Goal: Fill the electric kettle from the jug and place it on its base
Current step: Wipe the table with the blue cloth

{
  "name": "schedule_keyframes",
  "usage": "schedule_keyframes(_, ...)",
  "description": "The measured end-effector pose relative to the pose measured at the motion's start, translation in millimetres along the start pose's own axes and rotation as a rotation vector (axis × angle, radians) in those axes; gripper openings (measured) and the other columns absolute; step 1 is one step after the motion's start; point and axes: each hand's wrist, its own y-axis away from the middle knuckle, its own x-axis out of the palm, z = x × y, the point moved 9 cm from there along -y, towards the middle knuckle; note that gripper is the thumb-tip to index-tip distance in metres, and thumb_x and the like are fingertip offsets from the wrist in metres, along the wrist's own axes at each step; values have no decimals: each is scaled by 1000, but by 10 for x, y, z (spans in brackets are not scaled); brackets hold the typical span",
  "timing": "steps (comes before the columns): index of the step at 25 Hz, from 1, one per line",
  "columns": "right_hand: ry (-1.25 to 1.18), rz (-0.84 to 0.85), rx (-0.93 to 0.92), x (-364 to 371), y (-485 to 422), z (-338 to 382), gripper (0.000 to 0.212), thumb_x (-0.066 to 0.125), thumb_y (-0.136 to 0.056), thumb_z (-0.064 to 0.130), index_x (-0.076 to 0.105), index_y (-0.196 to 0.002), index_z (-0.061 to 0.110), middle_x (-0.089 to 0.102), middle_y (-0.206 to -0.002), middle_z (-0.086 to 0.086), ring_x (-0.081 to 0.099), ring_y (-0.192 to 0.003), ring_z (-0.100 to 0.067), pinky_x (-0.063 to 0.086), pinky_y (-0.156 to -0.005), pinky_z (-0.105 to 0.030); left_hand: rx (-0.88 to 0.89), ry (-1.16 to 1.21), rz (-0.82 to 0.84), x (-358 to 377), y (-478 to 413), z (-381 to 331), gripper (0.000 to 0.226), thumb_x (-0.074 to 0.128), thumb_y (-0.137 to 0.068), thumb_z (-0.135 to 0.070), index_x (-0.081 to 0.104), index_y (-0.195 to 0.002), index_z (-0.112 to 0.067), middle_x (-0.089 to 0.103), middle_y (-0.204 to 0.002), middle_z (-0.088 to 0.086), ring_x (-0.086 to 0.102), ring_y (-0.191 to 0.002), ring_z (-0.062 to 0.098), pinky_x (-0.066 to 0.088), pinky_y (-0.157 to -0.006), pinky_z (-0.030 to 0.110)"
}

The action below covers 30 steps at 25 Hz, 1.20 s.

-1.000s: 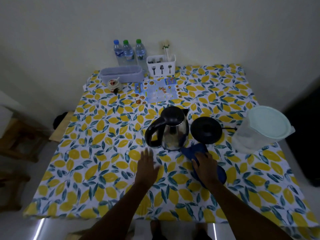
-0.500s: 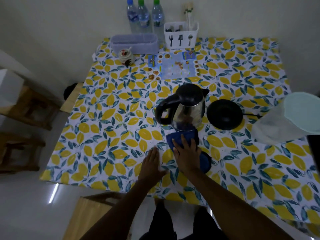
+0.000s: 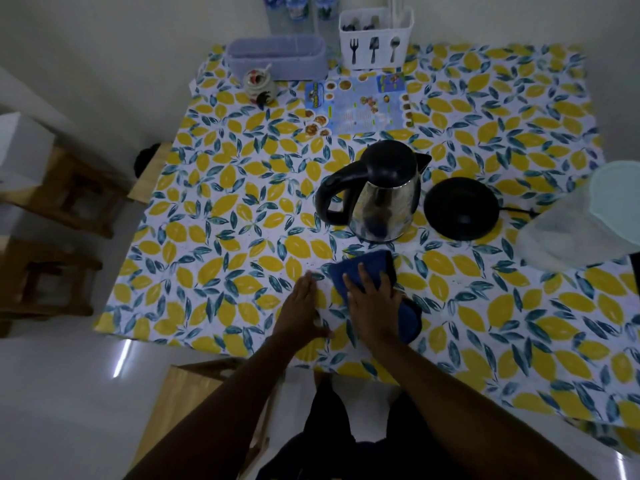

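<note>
A steel electric kettle (image 3: 381,199) with a black lid and handle stands on the lemon-print table (image 3: 225,237), lid shut, handle to the left. Its round black base (image 3: 462,207) lies just right of it, apart from it, with a cord running right. The translucent jug (image 3: 585,220) with a pale green lid stands at the right edge. My right hand (image 3: 374,299) presses flat on a blue cloth (image 3: 367,268) in front of the kettle. My left hand (image 3: 301,306) lies flat on the table beside it, holding nothing.
At the back stand a white cutlery holder (image 3: 375,39), a grey oblong basket (image 3: 277,60), a small jar (image 3: 258,84), water bottles (image 3: 298,12) and a printed menu card (image 3: 360,102). Wooden stools (image 3: 69,199) stand left of the table, another (image 3: 207,403) below its near edge.
My right hand has slid the blue cloth leftward, from in front of the base to in front of the kettle. My left hand stays flat on the table. The camera has tilted down.
</note>
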Motion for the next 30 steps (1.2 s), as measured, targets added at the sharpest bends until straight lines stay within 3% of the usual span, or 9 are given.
schedule_keyframes(4, 107, 19, -336, 162, 371, 151, 50, 52, -92, 38, 37, -139, 42, 34, -155, 3, 38, -133, -41, 45, -87, -61, -114, -34, -25, 53, 191, 189, 139, 75, -56, -69, -10, -149, -11, -15, -161, 7, -10, -148, 29, 12, -119, 49)
schedule_keyframes(7, 64, 11, -199, 25, -118, 157, 50, 44, -97, 36, 28, -143, 41, 19, -160, 3, 24, -140, -39, 34, -97, -62, -62, -49, 13, 42, 212, 255, 141, 76, -54, -68, -11, -149, -13, -16, -161, 5, -11, -148, 27, 12, -119, 47)
schedule_keyframes(10, -13, -23, -74, 11, -92, 217, 50, 47, -95, 37, 32, -142, 38, 23, -159, 2, 24, -139, -42, 35, -97, -63, -73, -46, 31, 30, 216, 217, 141, 77, -55, -65, -14, -148, -12, -19, -160, 6, -13, -147, 27, 10, -119, 47)
schedule_keyframes(13, 119, 7, -417, 212, 507, 271, 50, 50, -90, 42, 37, -138, 41, 36, -153, 5, 39, -133, -39, 45, -86, -57, -86, -45, 32, 33, 226, 201, 140, 79, -57, -63, -14, -148, -11, -20, -160, 7, -14, -147, 29, 9, -119, 47)
schedule_keyframes(15, 179, 31, -494, 144, 498, -21, 51, 52, -88, 40, 38, -137, 41, 37, -153, 5, 42, -131, -36, 47, -84, -55, -94, -54, 59, 48, 213, 181, 140, 79, -58, -61, -15, -148, -9, -22, -159, 8, -16, -146, 30, 7, -119, 49)
schedule_keyframes(20, 128, -108, 118, -448, -154, -1307, 49, 38, -98, 33, 26, -145, 34, 22, -159, -2, 25, -137, -39, 42, -92, -59, -22, -143, 105, 112, 92, -162, 132, 77, -64, -59, -14, -148, -12, -23, -159, 8, -22, -144, 34, 2, -117, 57)
schedule_keyframes(22, 79, -156, 253, -495, -55, -1398, 49, 38, -99, 32, 27, -146, 33, 23, -158, -3, 25, -137, -40, 41, -93, -61, 49, -136, 144, 211, 23, -435, 130, 75, -65, -61, -13, -149, -14, -23, -159, 6, -22, -144, 34, 2, -117, 57)
schedule_keyframes(27, 132, -70, -42, 52, 774, -892, 50, 36, -93, 40, 29, -143, 39, 35, -154, 3, 37, -129, -37, 48, -83, -57, 77, -150, 168, 418, -9, -632, 132, 75, -64, -63, -15, -149, -15, -29, -156, 9, -26, -143, 34, -1, -117, 56)
schedule_keyframes(30, 153, -81, -100, -30, 623, -1074, 50, 39, -94, 39, 27, -143, 40, 32, -155, 5, 38, -130, -35, 48, -84, -54, 87, -172, 157, 421, -7, -584, 132, 73, -63, -65, -16, -149, -17, -28, -157, 8, -25, -143, 33, 0, -117, 54)
